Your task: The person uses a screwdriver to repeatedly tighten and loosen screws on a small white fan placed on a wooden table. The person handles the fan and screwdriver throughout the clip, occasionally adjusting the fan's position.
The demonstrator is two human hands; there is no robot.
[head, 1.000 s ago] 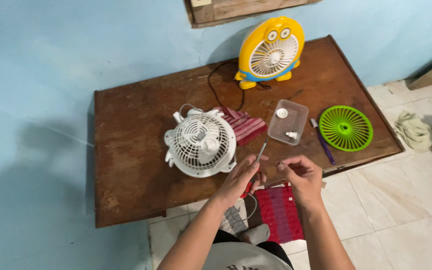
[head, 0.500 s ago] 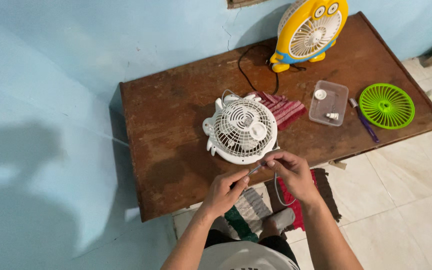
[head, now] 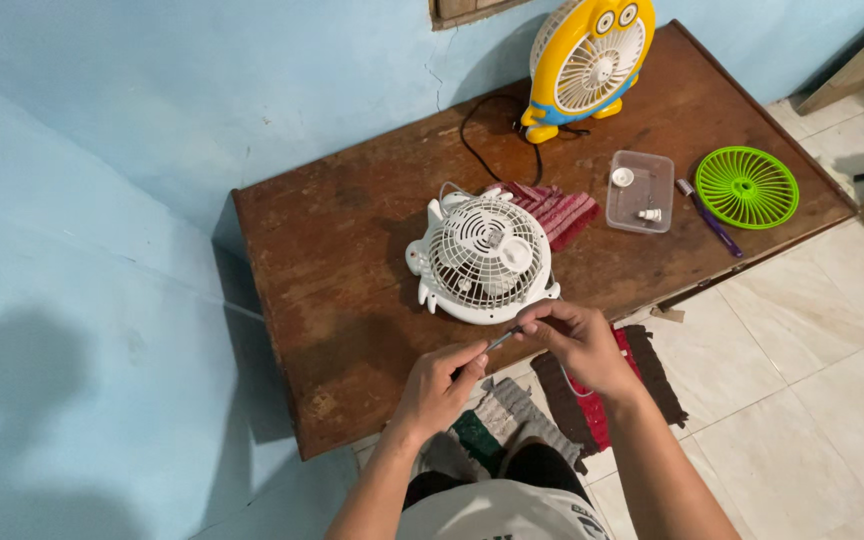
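Pinching a thin screwdriver between them, left hand and right hand hover at the table's front edge, its shaft slanting toward the white fan just beyond, nearest the right hand

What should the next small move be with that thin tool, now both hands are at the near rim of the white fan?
Probably steady the white fan before working the tool: the right hand pinches the tip of the thin metal tool near the fan's rim, the left hand holds its handle end, and nothing holds the fan, which lies face up on the wooden table.
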